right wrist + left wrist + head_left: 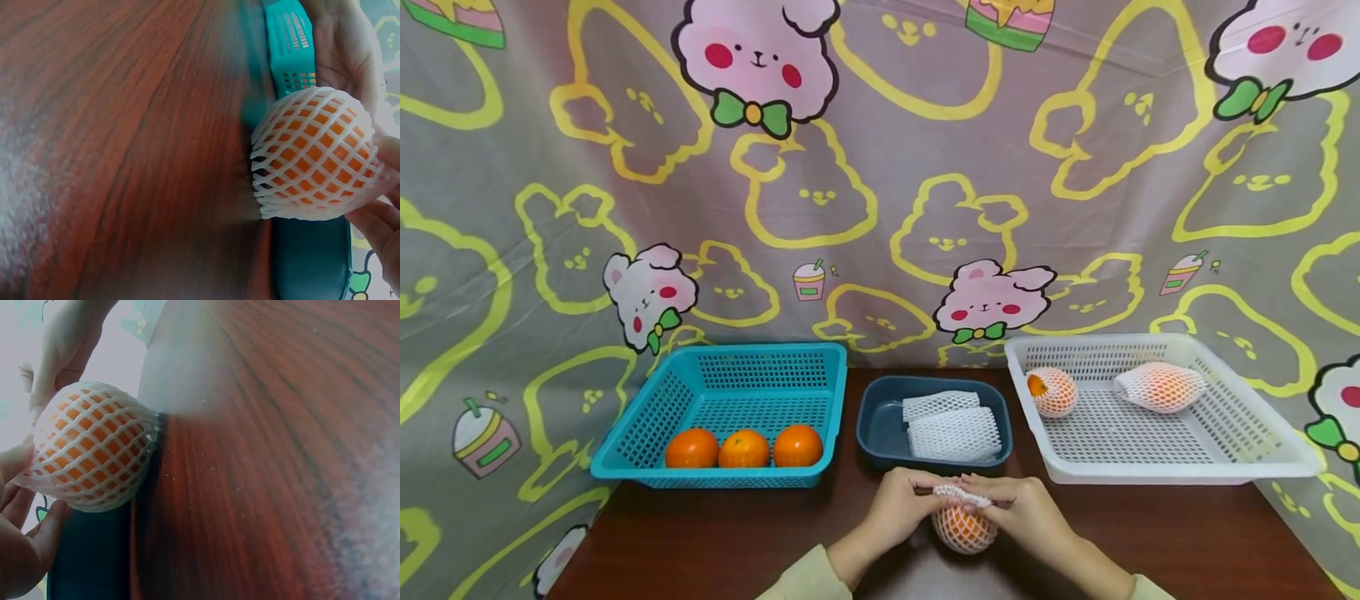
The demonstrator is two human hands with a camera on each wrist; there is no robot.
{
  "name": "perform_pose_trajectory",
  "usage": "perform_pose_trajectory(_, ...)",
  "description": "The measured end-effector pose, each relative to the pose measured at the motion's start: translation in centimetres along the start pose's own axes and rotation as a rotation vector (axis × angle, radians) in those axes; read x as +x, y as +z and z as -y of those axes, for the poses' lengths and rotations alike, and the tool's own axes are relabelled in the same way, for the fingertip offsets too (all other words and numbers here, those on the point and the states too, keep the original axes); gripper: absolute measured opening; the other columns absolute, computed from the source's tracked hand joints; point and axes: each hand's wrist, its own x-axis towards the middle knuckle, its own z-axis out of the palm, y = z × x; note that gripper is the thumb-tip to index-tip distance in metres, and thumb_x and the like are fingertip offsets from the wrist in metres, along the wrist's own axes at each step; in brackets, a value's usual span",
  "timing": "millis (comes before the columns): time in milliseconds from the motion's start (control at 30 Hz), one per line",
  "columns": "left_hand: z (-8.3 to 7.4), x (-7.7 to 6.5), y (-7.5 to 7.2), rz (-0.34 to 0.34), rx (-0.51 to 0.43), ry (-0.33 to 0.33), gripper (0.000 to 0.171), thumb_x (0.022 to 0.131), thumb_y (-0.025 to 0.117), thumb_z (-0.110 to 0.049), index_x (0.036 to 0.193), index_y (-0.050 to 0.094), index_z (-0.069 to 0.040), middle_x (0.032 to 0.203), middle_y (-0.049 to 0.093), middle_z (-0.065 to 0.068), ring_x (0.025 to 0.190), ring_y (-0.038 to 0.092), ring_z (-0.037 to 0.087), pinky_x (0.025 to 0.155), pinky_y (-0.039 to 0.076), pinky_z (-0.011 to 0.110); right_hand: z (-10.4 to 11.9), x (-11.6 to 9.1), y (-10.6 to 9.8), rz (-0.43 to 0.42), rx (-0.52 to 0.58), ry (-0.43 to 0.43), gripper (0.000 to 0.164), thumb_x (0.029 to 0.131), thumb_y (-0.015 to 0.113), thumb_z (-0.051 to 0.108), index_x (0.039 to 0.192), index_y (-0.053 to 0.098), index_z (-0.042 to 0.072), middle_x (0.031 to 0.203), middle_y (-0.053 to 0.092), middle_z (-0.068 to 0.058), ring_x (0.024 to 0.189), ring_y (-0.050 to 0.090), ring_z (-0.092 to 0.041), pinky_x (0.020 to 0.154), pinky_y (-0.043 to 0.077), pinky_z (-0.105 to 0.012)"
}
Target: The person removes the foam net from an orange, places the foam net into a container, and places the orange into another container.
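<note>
An orange in a white foam net sleeve [965, 531] sits on the table close in front of me. My left hand [898, 504] and right hand [1030, 512] meet over its top, fingers and thumbs pinching the gathered upper end of the net. Through the diamond mesh, orange peel shows in both wrist views. The net's lower edge hangs loose at the table side in the right wrist view. Behind my hands stands a dark blue tray [880, 386] with a few white foam nets [955, 433] lying flat in it.
At left is a teal basket [718, 477], with three bare oranges [744, 450] along its near side. The white basket [1150, 472] at right has two netted oranges [1163, 387] inside. A printed cloth [880, 275] hangs right behind the containers.
</note>
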Motion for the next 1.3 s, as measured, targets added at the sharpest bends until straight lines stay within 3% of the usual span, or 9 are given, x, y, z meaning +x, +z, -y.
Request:
perform_pose_trajectory(200, -0.4, 0.1, -0.1, -0.016, 0.007, 0.038, 0.013, 0.086, 0.083, -0.011, 0.097, 0.082, -0.004, 0.094, 0.078, 0.005, 0.09, 0.07, 0.004, 0.08, 0.056, 0.022, -0.3, -0.2, 0.5, -0.101, 0.013, -0.139, 0.035, 0.07, 0.081, -0.018, 0.101, 0.08, -0.003, 0.096, 0.077, -0.013, 0.09, 0.075, -0.023, 0.082, 0.054, -0.016)
perform_pose_trajectory(300, -0.5, 0.1, -0.2, -0.005, -0.004, 0.042, 0.013, 0.087, 0.083, -0.012, 0.098, 0.083, -0.006, 0.095, 0.078, 0.004, 0.09, 0.07, 0.004, 0.08, 0.055, 0.022, -0.6, -0.4, 0.7, -0.139, 0.024, -0.208, 0.011, 0.089, 0.077, 0.001, 0.099, 0.079, -0.003, 0.094, 0.077, -0.014, 0.088, 0.076, -0.026, 0.081, 0.055, -0.019)
perform_pose_trajectory(433, -0.4, 0.2, -0.3, 0.027, -0.023, 0.057, 0.018, 0.087, 0.083, -0.012, 0.102, 0.082, -0.004, 0.102, 0.078, 0.007, 0.095, 0.07, 0.006, 0.082, 0.056, 0.023, -0.9, -0.6, 0.9, -0.172, 0.031, -0.201, 0.039, 0.104, 0.06, 0.03, 0.1, 0.079, -0.003, 0.097, 0.077, -0.014, 0.089, 0.075, -0.025, 0.084, 0.054, -0.018)
perform_pose_trajectory(500, -0.2, 0.2, -0.3, 0.056, -0.02, 0.052, 0.024, 0.086, 0.084, -0.013, 0.108, 0.08, -0.002, 0.11, 0.076, 0.008, 0.101, 0.069, 0.008, 0.086, 0.055, 0.023, -1.0, -0.7, 0.9, -0.183, 0.028, -0.198, 0.033, 0.102, 0.064, 0.027, 0.101, 0.079, -0.002, 0.097, 0.077, -0.014, 0.091, 0.075, -0.025, 0.087, 0.053, -0.018)
perform_pose_trajectory(600, 0.1, 0.0, -0.4, 0.113, 0.001, 0.031, 0.039, 0.084, 0.086, -0.012, 0.119, 0.075, 0.0, 0.122, 0.072, 0.011, 0.11, 0.065, 0.008, 0.09, 0.053, 0.022, -1.1, -0.9, 0.7, -0.171, 0.034, -0.173, 0.017, 0.09, 0.078, 0.006, 0.105, 0.078, -0.002, 0.1, 0.076, -0.015, 0.094, 0.074, -0.023, 0.087, 0.052, -0.017)
perform_pose_trajectory(700, 0.3, -0.1, -0.4, 0.158, 0.014, 0.017, 0.049, 0.084, 0.086, -0.01, 0.128, 0.069, 0.002, 0.128, 0.068, 0.014, 0.114, 0.063, 0.01, 0.092, 0.051, 0.021, -1.2, -0.9, 0.3, -0.112, 0.041, -0.075, 0.037, 0.076, 0.084, -0.008, 0.111, 0.077, -0.001, 0.106, 0.076, -0.013, 0.1, 0.072, -0.017, 0.086, 0.052, -0.016)
perform_pose_trajectory(867, 0.5, -0.1, -0.2, 0.135, 0.033, 0.031, 0.037, 0.086, 0.083, -0.009, 0.12, 0.074, 0.001, 0.127, 0.069, 0.012, 0.116, 0.063, 0.01, 0.092, 0.05, 0.02, -1.4, -1.1, -0.7, 0.053, -0.033, 0.047, 0.05, 0.076, 0.089, 0.009, 0.123, 0.073, 0.001, 0.115, 0.075, -0.009, 0.104, 0.069, -0.011, 0.088, 0.047, -0.009)
perform_pose_trajectory(1000, 0.3, -0.1, 0.0, 0.091, 0.032, 0.013, 0.023, 0.085, 0.082, -0.005, 0.108, 0.08, -0.002, 0.118, 0.073, 0.006, 0.111, 0.065, 0.007, 0.087, 0.052, 0.018, -1.4, -1.0, -1.1, 0.091, 0.003, 0.032, 0.041, 0.077, 0.088, 0.007, 0.116, 0.077, 0.001, 0.114, 0.075, -0.012, 0.102, 0.072, -0.017, 0.088, 0.047, -0.009)
perform_pose_trajectory(1300, -0.2, -0.1, 0.1, -0.029, 0.114, 0.052, 0.019, 0.081, 0.076, 0.006, 0.094, 0.083, -0.005, 0.093, 0.078, -0.001, 0.089, 0.067, 0.001, 0.076, 0.054, 0.019, -1.1, -0.3, -0.7, -0.039, -0.054, -0.128, 0.031, 0.069, 0.086, -0.007, 0.098, 0.082, 0.004, 0.096, 0.078, -0.006, 0.085, 0.075, -0.013, 0.077, 0.054, -0.014)
